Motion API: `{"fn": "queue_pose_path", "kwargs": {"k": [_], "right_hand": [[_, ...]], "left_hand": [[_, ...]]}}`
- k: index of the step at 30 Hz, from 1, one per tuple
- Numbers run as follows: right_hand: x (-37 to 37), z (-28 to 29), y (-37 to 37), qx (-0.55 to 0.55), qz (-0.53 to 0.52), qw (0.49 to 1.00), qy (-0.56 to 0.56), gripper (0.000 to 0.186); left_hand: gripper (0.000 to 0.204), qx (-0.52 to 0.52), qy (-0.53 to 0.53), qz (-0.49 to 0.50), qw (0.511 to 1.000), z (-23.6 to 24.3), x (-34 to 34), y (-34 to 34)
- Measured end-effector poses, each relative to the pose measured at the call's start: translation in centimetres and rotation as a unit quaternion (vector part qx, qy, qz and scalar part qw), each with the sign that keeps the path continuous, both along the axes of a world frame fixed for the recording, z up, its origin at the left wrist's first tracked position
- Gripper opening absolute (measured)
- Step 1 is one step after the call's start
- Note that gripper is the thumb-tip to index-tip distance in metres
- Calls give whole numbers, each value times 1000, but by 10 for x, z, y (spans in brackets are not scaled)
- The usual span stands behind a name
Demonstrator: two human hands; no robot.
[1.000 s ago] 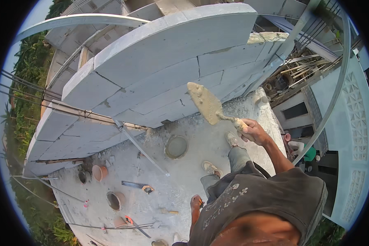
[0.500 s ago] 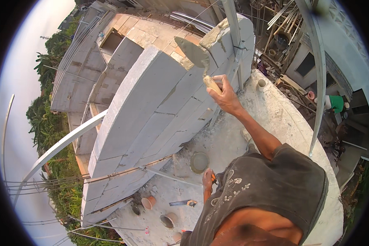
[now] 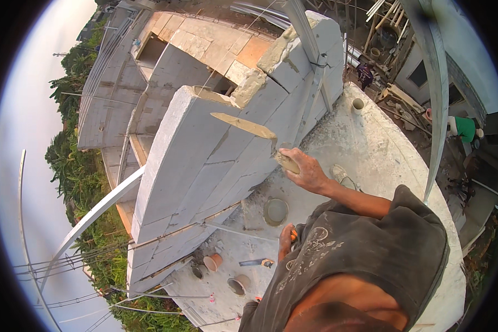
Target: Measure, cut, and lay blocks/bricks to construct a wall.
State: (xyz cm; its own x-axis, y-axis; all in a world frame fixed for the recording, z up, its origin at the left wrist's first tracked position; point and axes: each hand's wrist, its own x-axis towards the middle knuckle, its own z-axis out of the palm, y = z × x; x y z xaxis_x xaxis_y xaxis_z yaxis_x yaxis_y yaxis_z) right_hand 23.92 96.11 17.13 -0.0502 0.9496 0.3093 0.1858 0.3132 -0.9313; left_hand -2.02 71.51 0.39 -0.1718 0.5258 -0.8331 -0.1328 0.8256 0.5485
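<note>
A mortar-smeared brick trowel (image 3: 243,125) is gripped by its handle in my right hand (image 3: 309,171), fingers wrapped round. Its blade is seen nearly edge-on beside the face of the pale block wall (image 3: 205,160), just below the top edge. Wet-looking mortar (image 3: 249,88) covers the step in the wall top. Low by my body, my left hand (image 3: 285,239) is closed round a small orange-and-black thing (image 3: 294,235), partly hidden by my dark shirt; its kind cannot be made out.
On the slab stand a round grey mortar bucket (image 3: 275,212) and smaller buckets (image 3: 239,285); a handsaw (image 3: 254,262) lies near them. A metal post (image 3: 304,33) is tied to the wall. Beyond the slab's curved edge, a person in green (image 3: 465,128) is far below.
My right hand has brought the trowel down from the wall top, and its blade has turned from broadside to nearly edge-on. The left hand stays low, still closed.
</note>
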Motion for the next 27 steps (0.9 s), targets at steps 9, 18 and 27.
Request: {"fn": "queue_pose_path", "kwargs": {"k": [9,18,27], "right_hand": [[-5,55,42,-213,71,971,76,56],[2,18,-5,-110,84,990,36,57],[49,28,71,-369,227,713,551,37]], "left_hand": [[34,50,47,1,998,-25,3,-3],[29,57,17,-25,998,-27,6,11],[45,36,51,-8,998,-17,13,16]]}}
